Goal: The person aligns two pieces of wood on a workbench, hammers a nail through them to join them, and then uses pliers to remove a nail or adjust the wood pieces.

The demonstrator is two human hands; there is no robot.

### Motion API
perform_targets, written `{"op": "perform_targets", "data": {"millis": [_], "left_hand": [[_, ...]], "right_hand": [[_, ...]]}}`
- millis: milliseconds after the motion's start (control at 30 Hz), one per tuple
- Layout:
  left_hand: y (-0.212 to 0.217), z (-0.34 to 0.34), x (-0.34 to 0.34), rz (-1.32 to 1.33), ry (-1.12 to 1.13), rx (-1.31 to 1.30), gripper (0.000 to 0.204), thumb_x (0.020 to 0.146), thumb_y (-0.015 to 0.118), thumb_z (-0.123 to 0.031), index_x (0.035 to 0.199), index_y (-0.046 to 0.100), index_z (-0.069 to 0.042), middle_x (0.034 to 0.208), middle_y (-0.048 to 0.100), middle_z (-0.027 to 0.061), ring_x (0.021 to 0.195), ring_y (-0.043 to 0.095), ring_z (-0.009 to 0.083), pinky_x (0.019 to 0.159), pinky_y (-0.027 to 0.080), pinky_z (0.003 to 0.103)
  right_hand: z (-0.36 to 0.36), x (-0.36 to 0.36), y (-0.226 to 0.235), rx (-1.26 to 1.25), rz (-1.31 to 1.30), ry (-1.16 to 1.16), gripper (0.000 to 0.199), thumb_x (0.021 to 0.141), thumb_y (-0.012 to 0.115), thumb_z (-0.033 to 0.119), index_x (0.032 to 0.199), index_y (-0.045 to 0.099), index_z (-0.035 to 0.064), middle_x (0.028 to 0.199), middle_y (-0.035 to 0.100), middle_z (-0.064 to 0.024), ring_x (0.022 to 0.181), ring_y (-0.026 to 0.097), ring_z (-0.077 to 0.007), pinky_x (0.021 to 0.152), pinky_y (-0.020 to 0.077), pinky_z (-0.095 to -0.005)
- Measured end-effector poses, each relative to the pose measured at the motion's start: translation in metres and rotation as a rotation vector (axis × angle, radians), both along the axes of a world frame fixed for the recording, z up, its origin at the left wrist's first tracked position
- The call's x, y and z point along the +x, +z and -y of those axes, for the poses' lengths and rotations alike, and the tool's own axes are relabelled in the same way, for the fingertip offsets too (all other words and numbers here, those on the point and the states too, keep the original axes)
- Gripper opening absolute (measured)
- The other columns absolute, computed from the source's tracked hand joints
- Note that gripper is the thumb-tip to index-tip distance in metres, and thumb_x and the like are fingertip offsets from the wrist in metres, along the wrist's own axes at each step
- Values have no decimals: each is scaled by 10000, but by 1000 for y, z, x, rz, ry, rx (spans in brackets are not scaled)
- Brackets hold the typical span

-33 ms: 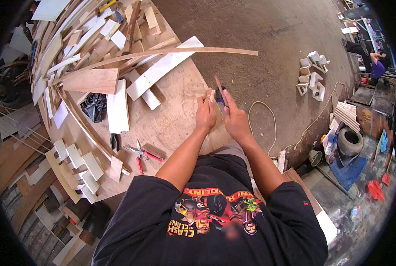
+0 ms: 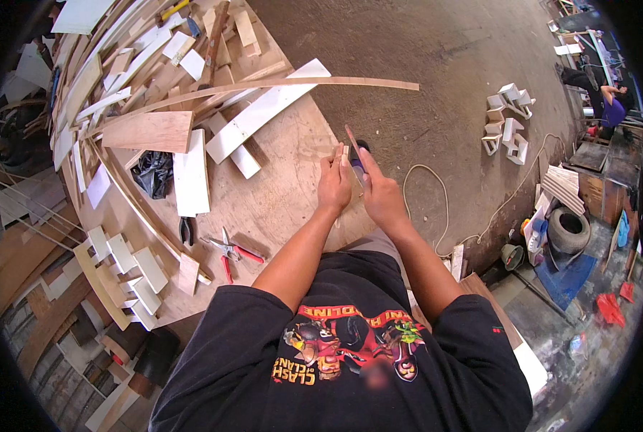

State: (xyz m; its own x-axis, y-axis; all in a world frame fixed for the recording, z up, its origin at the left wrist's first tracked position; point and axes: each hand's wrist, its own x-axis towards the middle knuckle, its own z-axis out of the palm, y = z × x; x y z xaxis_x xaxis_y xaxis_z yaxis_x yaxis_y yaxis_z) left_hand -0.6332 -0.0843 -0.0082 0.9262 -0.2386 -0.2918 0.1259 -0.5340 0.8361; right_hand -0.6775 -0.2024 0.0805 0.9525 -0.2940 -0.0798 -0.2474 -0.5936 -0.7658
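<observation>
My left hand (image 2: 334, 189) is closed on a small wood piece (image 2: 345, 154), at the right edge of a plywood worktable (image 2: 292, 180). Beside it, my right hand (image 2: 385, 201) grips a narrow, flat, reddish-brown tool (image 2: 354, 142) that points up and away. Its exact kind is too small to make out. The tool slants close along the right side of the wood piece; whether they touch I cannot tell. On the table left of my forearm lie red-handled snips (image 2: 236, 252) and black-handled pliers (image 2: 186, 230).
White boards (image 2: 267, 111), wood strips and offcuts crowd the table's far left. A slatted wooden assembly (image 2: 123, 270) rests at its near left edge. On the floor to the right are small white frames (image 2: 512, 137), a cable (image 2: 444, 198) and a tire (image 2: 569, 230). A person (image 2: 613, 108) is at far right.
The tip of the tool in my right hand has shifted slightly left and down towards me. My left hand and the wood piece have stayed in place.
</observation>
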Motion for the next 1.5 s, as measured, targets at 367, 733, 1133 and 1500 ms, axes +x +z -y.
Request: {"op": "perform_targets", "data": {"millis": [367, 733, 1133, 1500], "left_hand": [[2, 0, 0, 21, 6, 27, 516, 1082, 322, -429, 1529, 434, -198, 1276, 511, 186, 1055, 626, 400, 891, 534, 480], [7, -1, 1, 20, 1, 25, 498, 1082, 330, -398, 1520, 448, -192, 1247, 517, 196, 1030, 625, 406, 873, 528, 480], [2, 0, 1, 31, -10, 10, 500, 1081, 323, -412, 1528, 437, -219, 1268, 503, 192, 1057, 615, 402, 886, 532, 477], [-6, -1, 1, -18, -33, 32, 518, 1078, 311, -418, 1527, 426, -186, 1288, 496, 208, 1019, 628, 438, 862, 538, 497]], "right_hand": [[-6, 1, -7, -186, -244, 108, 614, 934, 533, 73, 1524, 422, 198, 786, 648, -312, 728, 657, -493, 645, 482, -600], [-16, 4, 4, -296, -358, 140, 698, 900, 537, 63, 1560, 350, 193, 745, 658, -296, 713, 681, -468, 650, 521, -587], [-28, 19, -1, -409, -346, 104, 594, 964, 482, 149, 1543, 350, 126, 723, 695, -224, 660, 702, -424, 604, 550, -553], [-30, 17, -5, -403, -401, 117, 578, 997, 452, 206, 1562, 330, 190, 804, 697, -272, 737, 704, -449, 651, 547, -577]]}}
